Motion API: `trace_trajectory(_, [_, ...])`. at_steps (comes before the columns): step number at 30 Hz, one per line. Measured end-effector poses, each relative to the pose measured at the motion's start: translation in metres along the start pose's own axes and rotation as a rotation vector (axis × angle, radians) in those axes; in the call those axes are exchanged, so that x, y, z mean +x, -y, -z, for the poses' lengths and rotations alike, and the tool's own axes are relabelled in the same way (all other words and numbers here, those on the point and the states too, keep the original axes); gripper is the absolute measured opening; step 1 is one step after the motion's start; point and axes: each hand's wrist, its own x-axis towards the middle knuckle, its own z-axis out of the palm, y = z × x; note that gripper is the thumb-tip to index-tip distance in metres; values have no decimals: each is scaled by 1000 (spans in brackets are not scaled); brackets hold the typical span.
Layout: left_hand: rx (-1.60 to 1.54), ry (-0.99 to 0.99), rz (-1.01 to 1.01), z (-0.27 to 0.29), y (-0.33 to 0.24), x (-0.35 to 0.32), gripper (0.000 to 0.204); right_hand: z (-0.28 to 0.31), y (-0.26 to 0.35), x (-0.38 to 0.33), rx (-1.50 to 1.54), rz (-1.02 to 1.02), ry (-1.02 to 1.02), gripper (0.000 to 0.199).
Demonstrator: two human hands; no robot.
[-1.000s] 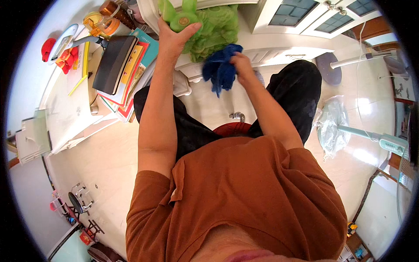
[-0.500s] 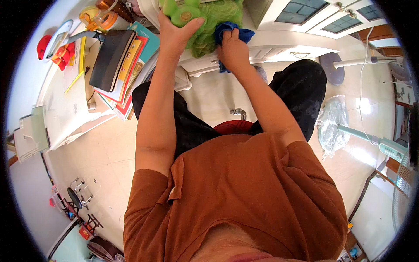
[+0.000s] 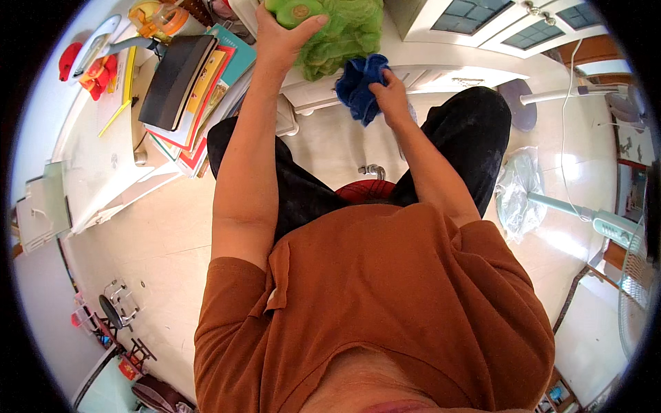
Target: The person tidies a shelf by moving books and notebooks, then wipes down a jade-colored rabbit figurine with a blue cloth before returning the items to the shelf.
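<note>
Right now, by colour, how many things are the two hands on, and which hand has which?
Green: 2, the left hand grips a green plush toy that rests against a green mesh cloth.
Blue: 1, the right hand clutches a blue rag.
Total: 3.

Bright daylight fills the scene, strongest to the right of the right hand [image 3: 391, 93], where the pale floor [image 3: 571, 237] shows washed-out glare and the crumpled plastic sheet [image 3: 518, 196] glints. Shadows are soft and short, darkest between the forearms below both hands. The fisheye bends straight edges toward the rim, a black vignette rings the picture, and detail beyond the left hand [image 3: 282, 34] turns soft at the top edge.
</note>
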Motion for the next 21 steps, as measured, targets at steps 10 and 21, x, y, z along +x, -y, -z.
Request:
trace_trajectory(10, [-82,8,-35,-4,-14,-4,79,-32,57,19,-453,602,-114,66])
trace_trajectory(21, [3,11,-24,1,-6,1,89,-17,13,6,-470,253,61,49])
